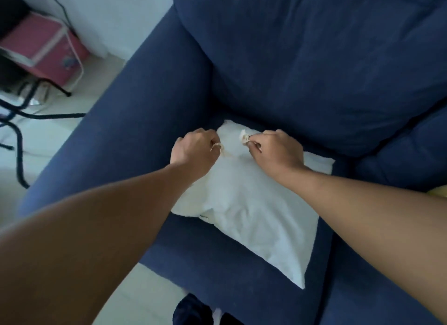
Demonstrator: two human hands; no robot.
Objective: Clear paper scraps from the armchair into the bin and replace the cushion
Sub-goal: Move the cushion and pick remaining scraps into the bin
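Observation:
A white cushion [251,213] lies tilted on the seat of a dark blue armchair [314,70]. Both my hands rest on the cushion's far end. My left hand [193,150] is closed with a small pale paper scrap [219,147] pinched at its fingertips. My right hand [275,150] is closed on another crumpled paper scrap [244,136]. The bin is not in view.
The armchair's left arm [125,121] runs along my left forearm. On the pale floor at the left stand a pink box [46,49] and black metal legs [21,121] with cables. A dark shape [191,310] lies on the floor below the seat front.

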